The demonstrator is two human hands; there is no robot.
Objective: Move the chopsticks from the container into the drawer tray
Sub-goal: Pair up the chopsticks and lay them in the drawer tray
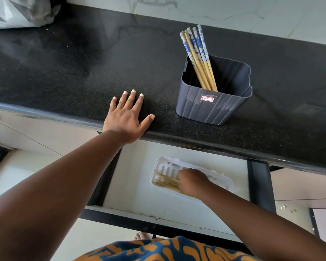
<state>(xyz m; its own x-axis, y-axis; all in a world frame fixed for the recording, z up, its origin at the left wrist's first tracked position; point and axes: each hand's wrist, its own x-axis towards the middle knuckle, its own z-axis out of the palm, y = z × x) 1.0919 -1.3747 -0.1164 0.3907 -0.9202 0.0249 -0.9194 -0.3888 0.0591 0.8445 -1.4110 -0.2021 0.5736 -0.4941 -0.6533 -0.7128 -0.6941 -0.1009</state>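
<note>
A bundle of chopsticks (166, 182) is covered at its near end by the right hand (193, 182), which is lowered into the white tray (227, 183) in the open drawer (139, 194); the fingers are curled over the sticks, but whether they are clasped or already let go cannot be told, because the fingertips are hidden under the hand. The bundle lies along the near side of the tray, its free ends pointing to the left. The left hand (127, 117) is laid flat and empty on the black countertop (83, 72), fingers spread, near the front edge (it seems to be used only for support). Further to the right, the dark grey container (213, 108) stands upright on the same countertop, well apart from the left hand. The step in hand is judged to be the placing of one batch into the tray. The task is partly done, since sticks are left in the container. For the next move, the right hand must be lifted out of the drawer, brought up over the counter edge to the container, and the remaining chopsticks (198, 55) gathered by their patterned blue-and-white tops. Five sticks are counted in the container, leaning to the back left corner; in the tray perhaps five or six, as they overlap and are blurred. One container, one tray and one drawer are seen.
</note>
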